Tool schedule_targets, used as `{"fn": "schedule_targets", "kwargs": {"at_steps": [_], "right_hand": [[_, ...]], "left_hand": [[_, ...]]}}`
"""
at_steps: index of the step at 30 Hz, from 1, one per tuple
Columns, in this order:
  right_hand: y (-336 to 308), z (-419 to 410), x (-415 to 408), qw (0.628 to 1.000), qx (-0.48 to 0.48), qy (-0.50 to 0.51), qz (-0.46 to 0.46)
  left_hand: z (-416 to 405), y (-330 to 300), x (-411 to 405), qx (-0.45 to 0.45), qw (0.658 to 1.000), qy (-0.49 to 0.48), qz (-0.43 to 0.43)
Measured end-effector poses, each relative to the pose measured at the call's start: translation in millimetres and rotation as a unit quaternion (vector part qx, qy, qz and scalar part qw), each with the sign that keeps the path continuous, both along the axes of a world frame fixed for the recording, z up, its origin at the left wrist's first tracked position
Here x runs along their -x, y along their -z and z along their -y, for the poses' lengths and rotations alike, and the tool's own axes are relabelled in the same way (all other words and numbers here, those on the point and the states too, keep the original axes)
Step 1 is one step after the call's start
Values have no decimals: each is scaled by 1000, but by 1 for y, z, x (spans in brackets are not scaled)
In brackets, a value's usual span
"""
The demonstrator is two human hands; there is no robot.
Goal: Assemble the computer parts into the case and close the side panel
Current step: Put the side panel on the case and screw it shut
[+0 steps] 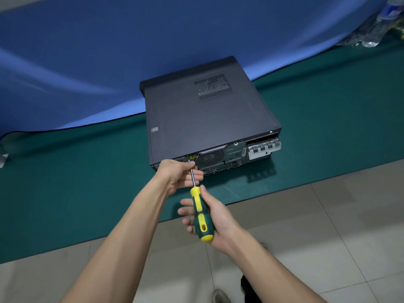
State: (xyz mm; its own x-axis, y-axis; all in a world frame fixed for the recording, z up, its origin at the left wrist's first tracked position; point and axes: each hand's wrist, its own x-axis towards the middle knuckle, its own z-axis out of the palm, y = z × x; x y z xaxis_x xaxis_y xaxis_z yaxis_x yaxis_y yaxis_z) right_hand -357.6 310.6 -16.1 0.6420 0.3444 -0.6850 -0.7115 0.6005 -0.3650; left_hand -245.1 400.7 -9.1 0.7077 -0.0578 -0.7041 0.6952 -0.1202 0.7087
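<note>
A black computer case (pixel 207 119) lies flat on the green mat (pixel 87 182), its side panel on top and its rear ports facing me. My right hand (pixel 209 217) grips the yellow-and-green handle of a screwdriver (pixel 200 212). The metal shaft points up at the case's rear left corner, near a yellow sticker. My left hand (pixel 181 174) is against that rear corner and pinches the shaft near its tip. The tip itself is hidden by my fingers.
A blue cloth (pixel 109 62) rises behind the case. Plastic bottles (pixel 376 29) lie at the far right corner. The mat's front edge runs just below my hands, with tiled floor (pixel 317 226) and a shoe (pixel 220 296) beneath.
</note>
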Motion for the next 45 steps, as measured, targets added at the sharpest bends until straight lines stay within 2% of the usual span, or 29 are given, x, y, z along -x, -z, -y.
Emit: {"fn": "schedule_targets", "kwargs": {"at_steps": [4,5,9,11,15,18,20,22,25,29,32,34,36,37,39,42,45], "right_hand": [[5,-5,2,990,143,18,1],[7,-5,2,988,150,30,-7],[7,0,2,996,-8,68,-53],[10,2,2,998,-27,43,-44],[8,-5,-1,999,48,-16,1],[8,-14,-4,992,124,34,-5],[7,-18,-4,994,90,62,-24],[3,-16,-4,997,11,70,-41],[-1,-12,-8,998,-19,49,-45],[-7,-16,-9,997,75,-3,-16],[-2,-20,-8,990,136,26,-21],[1,-21,-8,994,89,55,-26],[3,-19,-5,997,-5,74,-31],[4,-17,-3,996,-41,71,-31],[3,-15,-1,997,-56,43,-23],[0,-16,-2,999,32,-1,2],[2,-17,-10,991,133,17,2]], "left_hand": [[1,5,3,-56,997,-24,40],[0,6,4,-60,997,-22,44],[-5,0,5,-10,997,71,-19],[-5,-3,5,-22,995,89,-24],[-5,-3,5,-110,990,71,43],[-5,1,8,-136,986,64,72],[-6,0,7,-103,990,80,50],[-10,-4,5,-40,994,99,3],[-13,-7,1,-53,993,103,8],[-8,-4,0,-151,982,90,68],[-7,2,2,-185,975,79,92],[-9,0,2,-127,986,91,54],[-13,-4,1,-55,993,104,4],[-14,-5,0,-47,993,108,-2],[-14,-6,0,-75,991,109,15],[-11,-3,-2,-132,985,97,52],[-12,0,-4,-157,981,93,60]]}}
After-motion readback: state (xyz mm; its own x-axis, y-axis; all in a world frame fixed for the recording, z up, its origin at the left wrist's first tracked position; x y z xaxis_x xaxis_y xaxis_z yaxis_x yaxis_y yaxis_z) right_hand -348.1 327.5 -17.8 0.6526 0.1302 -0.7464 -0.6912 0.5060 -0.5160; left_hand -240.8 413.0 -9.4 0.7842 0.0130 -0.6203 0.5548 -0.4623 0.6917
